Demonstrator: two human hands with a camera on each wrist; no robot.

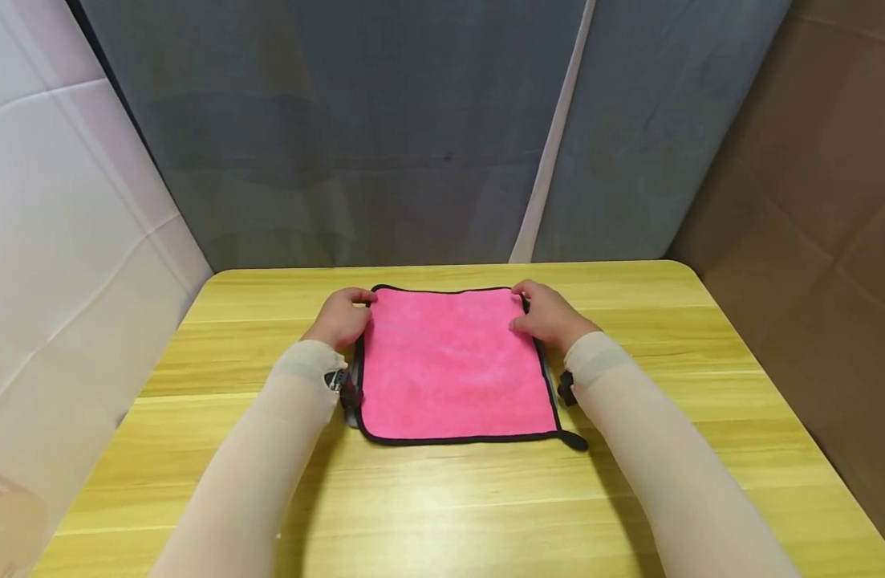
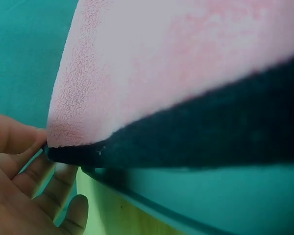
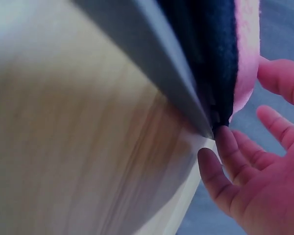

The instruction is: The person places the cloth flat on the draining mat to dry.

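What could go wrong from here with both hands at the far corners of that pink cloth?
The left hand and right hand only pinch the pink cloth by its thin black edge, so a corner could slip free. The near edge lies loose on the table and may drag or bunch if lifted. Uneven pulls could skew any fold.

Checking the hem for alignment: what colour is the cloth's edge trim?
Black, around the pink cloth; clearest in the head view.
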